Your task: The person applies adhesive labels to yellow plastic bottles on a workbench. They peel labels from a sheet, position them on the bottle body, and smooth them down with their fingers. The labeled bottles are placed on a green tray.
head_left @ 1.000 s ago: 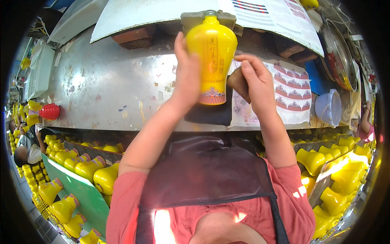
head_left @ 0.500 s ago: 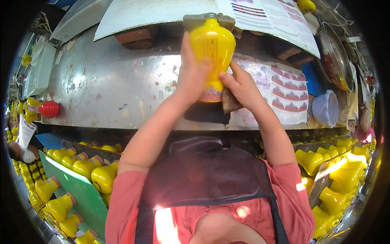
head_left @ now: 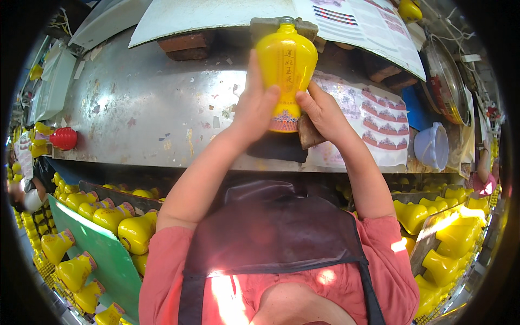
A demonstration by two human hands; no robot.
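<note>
A glossy yellow bottle point(head_left: 286, 62) lies between my hands over the metal bench, its narrow neck pointing away from me. Dark vertical writing runs down its front, and a pink-and-blue patterned band circles its base. My left hand point(head_left: 258, 100) is wrapped along the bottle's left side, the thumb on its front. On the other side my right hand point(head_left: 320, 111) grips the lower right, thumb on the surface and fingers partly hidden behind. Beneath the bottle are a brown block point(head_left: 310, 134) near its base and a grey-brown support point(head_left: 307, 28) behind its neck.
Right of the bottle lie sheets of pink patterned decals point(head_left: 385, 119) and a pale blue bucket point(head_left: 431, 146). A white board point(head_left: 211, 19) rests on bricks at the back. A red ribbed object point(head_left: 64, 138) sits at left. Yellow bottles point(head_left: 136, 233) fill racks on both sides.
The bottle has shifted slightly right, and its front writing shows more clearly. My left thumb now presses its lower left side, where the hand was blurred before.
</note>
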